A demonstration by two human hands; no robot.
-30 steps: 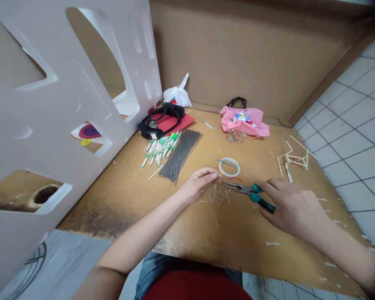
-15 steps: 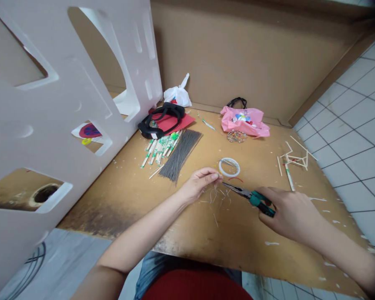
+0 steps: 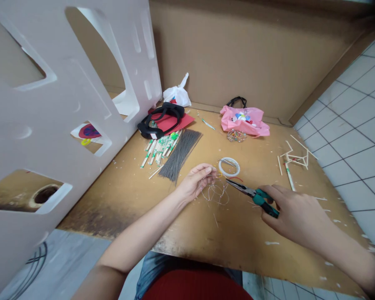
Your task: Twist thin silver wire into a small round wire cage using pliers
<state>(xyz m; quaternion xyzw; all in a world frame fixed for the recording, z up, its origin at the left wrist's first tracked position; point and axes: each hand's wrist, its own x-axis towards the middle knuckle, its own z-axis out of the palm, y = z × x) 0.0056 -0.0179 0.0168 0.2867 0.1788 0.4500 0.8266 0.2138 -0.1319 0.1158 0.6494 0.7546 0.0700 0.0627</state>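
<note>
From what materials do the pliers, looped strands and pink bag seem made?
Pliers: nose apparently metal, dull grey; handles probably plastic or rubber, matte green and black.
Looped strands: wire or plastic line, thin and pale; unclear which.
Pink bag: likely thin plastic, faintly shiny, given crumpled folds.

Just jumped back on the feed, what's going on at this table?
A person is handling thin looped wire, pinched in the left hand. The right hand holds green-handled pliers, tips close to the loops; whether they touch is hard to tell. A white ring lies just beyond the wire. Farther off, a bundle of thin grey rods lies to the left and a pink bag sits at the back.
</note>
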